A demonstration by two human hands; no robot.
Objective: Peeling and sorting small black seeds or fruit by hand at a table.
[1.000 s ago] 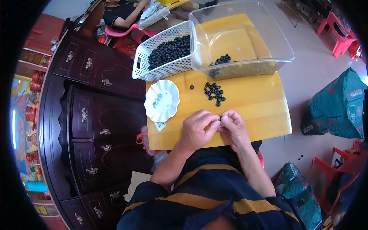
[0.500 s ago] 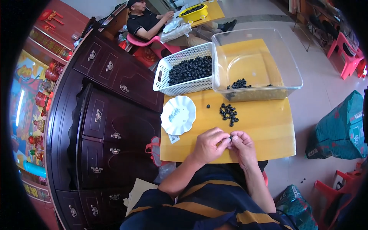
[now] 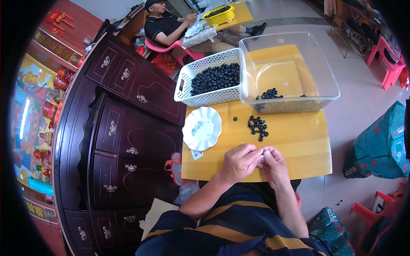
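Observation:
Over the near edge of the yellow table [image 3: 294, 158], my left hand [image 3: 240, 164] and my right hand [image 3: 276, 167] meet fingertip to fingertip. Both are closed in a pinch on a small dark piece, almost wholly covered by the fingers. Just beyond them lies a loose pile of small black ring-shaped parts [image 3: 258, 127]. One single black part [image 3: 235, 119] sits apart, to the left of the pile. A white scalloped plate [image 3: 209, 123] at the table's left holds a scatter of tiny pale bits.
Behind the pile stand a white perforated basket [image 3: 188, 99] full of black parts and a clear plastic bin [image 3: 294, 104] with a few. A dark wooden cabinet [image 3: 141, 115] borders the left. Green bags [image 3: 376, 145] stand right. Another person [image 3: 164, 27] sits at the far table.
The whole view has shifted slightly to the right. My hands stay pinched together, and the dark piece between them is now more covered by the fingers.

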